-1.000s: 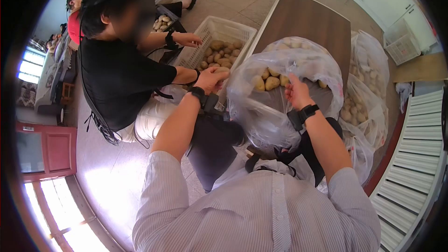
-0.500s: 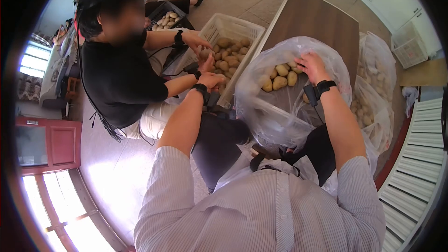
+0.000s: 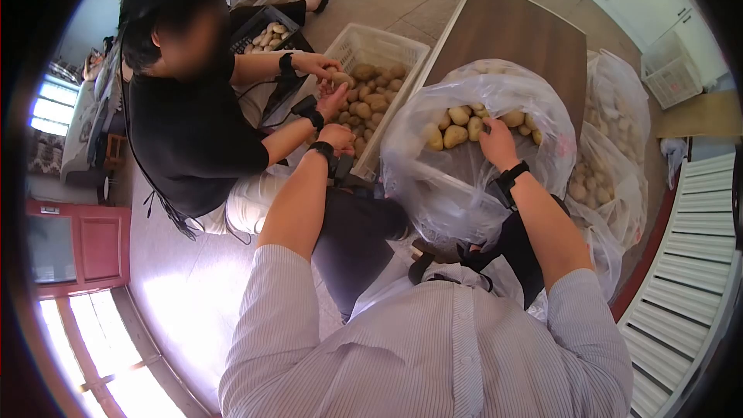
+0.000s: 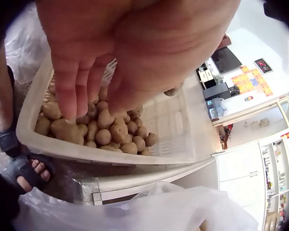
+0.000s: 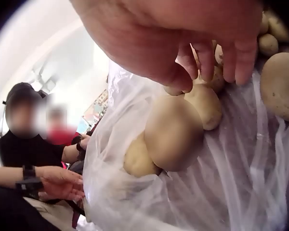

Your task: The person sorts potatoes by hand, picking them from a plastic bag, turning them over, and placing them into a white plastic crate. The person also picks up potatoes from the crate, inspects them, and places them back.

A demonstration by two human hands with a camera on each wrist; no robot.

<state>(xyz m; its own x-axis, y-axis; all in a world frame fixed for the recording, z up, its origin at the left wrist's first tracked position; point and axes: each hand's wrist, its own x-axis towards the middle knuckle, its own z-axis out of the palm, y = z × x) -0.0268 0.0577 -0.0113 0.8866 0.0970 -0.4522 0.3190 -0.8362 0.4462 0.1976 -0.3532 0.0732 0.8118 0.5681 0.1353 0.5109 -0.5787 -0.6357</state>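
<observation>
My left hand (image 3: 337, 138) hangs low over the near side of a white plastic crate (image 3: 422, 50) of potatoes (image 4: 103, 137). In the left wrist view its fingers point down, fairly straight, with nothing gripped. My right hand (image 3: 498, 143) reaches into a clear plastic bag (image 3: 433, 201) opened wide on the low table. Its fingertips come down at the pale potatoes (image 3: 455, 136) inside. In the right wrist view the thumb stands apart from the fingers, and potatoes (image 5: 207, 107) show just beyond and below them.
Across the crate, a person in black (image 3: 193, 124) has both hands over it, a potato (image 3: 340, 77) between them. The brown table (image 3: 526, 31) extends behind the bag. More bagged potatoes (image 3: 592, 182) stand to the right. A dark crate (image 3: 267, 35) lies further back.
My left hand held a potato a second ago; it has lowered at the crate and let go. My right hand went from the bag's rim further in among the potatoes.
</observation>
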